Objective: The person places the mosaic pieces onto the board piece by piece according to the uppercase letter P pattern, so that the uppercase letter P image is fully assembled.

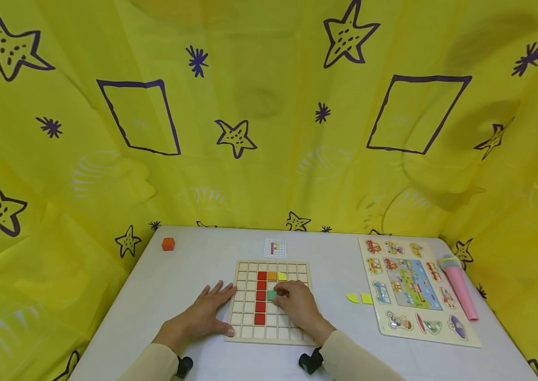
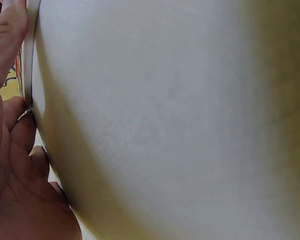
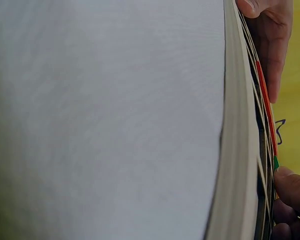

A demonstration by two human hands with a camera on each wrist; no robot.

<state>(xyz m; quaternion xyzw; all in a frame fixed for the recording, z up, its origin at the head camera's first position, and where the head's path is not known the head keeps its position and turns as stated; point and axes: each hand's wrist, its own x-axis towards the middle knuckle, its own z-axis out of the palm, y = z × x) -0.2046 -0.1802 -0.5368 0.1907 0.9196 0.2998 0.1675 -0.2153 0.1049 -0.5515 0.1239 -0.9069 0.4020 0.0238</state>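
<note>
A wooden grid board (image 1: 266,342) lies on the table, with a column of several red tiles (image 1: 260,307). Right of the top red tile sit an orange tile (image 1: 272,275) and a yellow tile (image 1: 282,276). My left hand (image 1: 204,313) rests against the board's left side, fingers spread and thumb at the lower left corner. Over the grid, my right hand (image 1: 299,304) pinches a green tile (image 1: 271,295) beside the red column. In the right wrist view, the thumb touches that tile's edge; whether it sits fully in its cell cannot be seen.
A small pattern card (image 1: 275,248) lies behind the board. Two yellow pieces (image 1: 366,299) are to its right, near a picture puzzle (image 1: 383,324) and a pink toy microphone (image 1: 460,288). An orange block (image 1: 168,244) stands far left. Yellow cloth (image 1: 269,174) hangs behind the table.
</note>
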